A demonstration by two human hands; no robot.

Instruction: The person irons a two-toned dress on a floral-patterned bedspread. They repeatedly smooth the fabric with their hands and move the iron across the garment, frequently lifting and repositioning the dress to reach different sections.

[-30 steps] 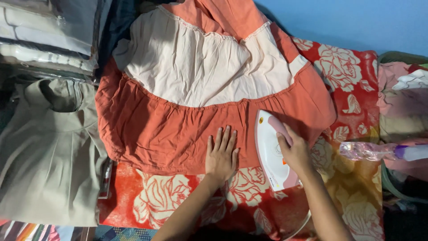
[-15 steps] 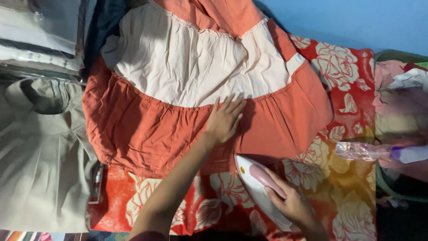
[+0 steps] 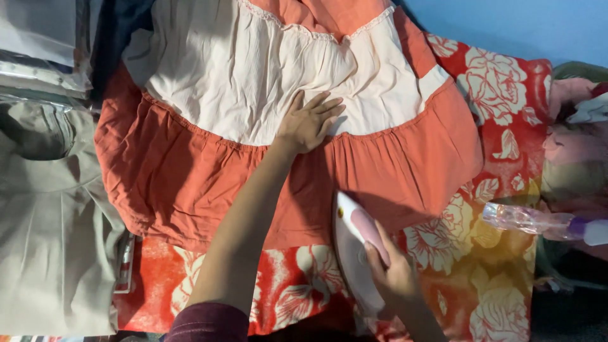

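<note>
The left hand point(image 3: 311, 121) lay open and flat, fingers spread, on the orange and cream dress point(image 3: 253, 158), pressing right where the cream panel met the gathered orange tier. The dress was spread across a red floral cloth point(image 3: 500, 95); what lay beneath that cloth could not be made out. The top of the dress ran out of the frame, so its upper part was cut off.

The right hand point(image 3: 396, 272) was closed around the pink handle of a white iron point(image 3: 354, 247), which sat at the lower hem of the dress, its tip on the orange fabric and its rear over the floral cloth. The hand hid the back of the iron, and its cord did not show clearly.

To the right, a clear spray bottle point(image 3: 538, 221) with a purple and white end lay on its side, partly cut off at the edge. Olive trousers point(image 3: 44, 221) lay to the left, beside stacked folded clothes point(image 3: 38, 44) that were only partly in view.
</note>
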